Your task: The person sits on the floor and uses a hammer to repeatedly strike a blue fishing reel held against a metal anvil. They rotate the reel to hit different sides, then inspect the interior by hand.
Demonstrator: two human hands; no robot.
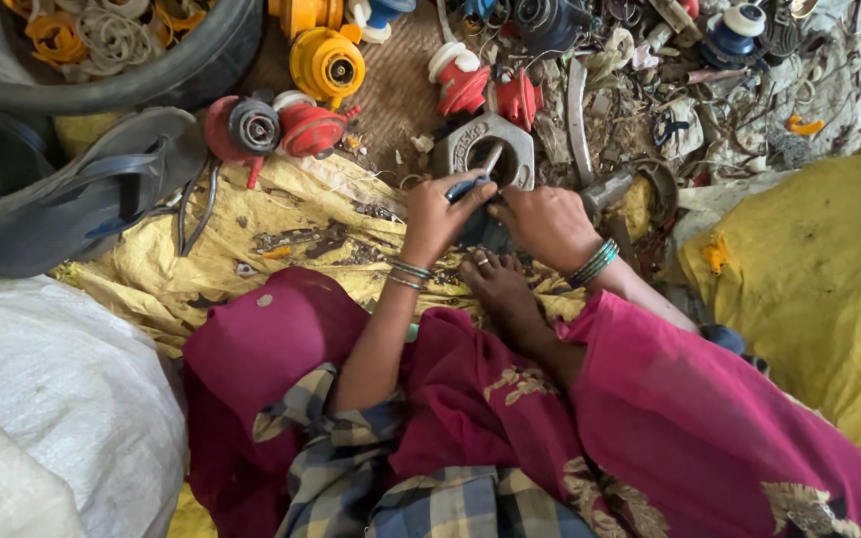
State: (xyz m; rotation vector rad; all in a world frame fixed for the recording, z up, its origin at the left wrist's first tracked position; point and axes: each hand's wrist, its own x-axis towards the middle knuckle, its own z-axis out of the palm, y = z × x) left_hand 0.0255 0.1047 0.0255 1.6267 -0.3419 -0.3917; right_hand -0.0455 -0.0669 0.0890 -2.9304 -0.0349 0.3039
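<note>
Right, you sit on the ground with both hands over a grey hexagonal metal block (pixel 485 147) with a round hole in its middle. Your left hand (pixel 437 211) is clenched around a blue-handled tool (pixel 470 184) whose metal shaft points up into that hole. Your right hand (pixel 548 224) is curled over a dark part (pixel 478 231) just below the block; what exactly it grips is hidden, so I cannot tell if it grasps or only presses. Your bare foot (pixel 498 284) sits just under both hands and seems to brace the part.

Progress, judging by the layout: the part under your hands looks only partway worked, tool engaged, nothing freed from it that shows. Whole red and grey parts (pixel 251 128) lie left of the block, a yellow one (pixel 327 65) above them, and red and white ones (pixel 465 82) right by the block, so plenty seems left. A black tub (pixel 191 70) at top left holds loose orange and pale rings (pixel 102 35), likely sorted output. Scrap bits (pixel 690 110) are scattered at top right.

Packaging: yellow sacking (pixel 291 224) lies under your hands, another yellow sack (pixel 819 289) at right, a white woven sack (pixel 52 399) at lower left. The block carries raised lettering on its left face; no labels or signs show elsewhere. A grey sandal (pixel 82 199) lies at left.
</note>
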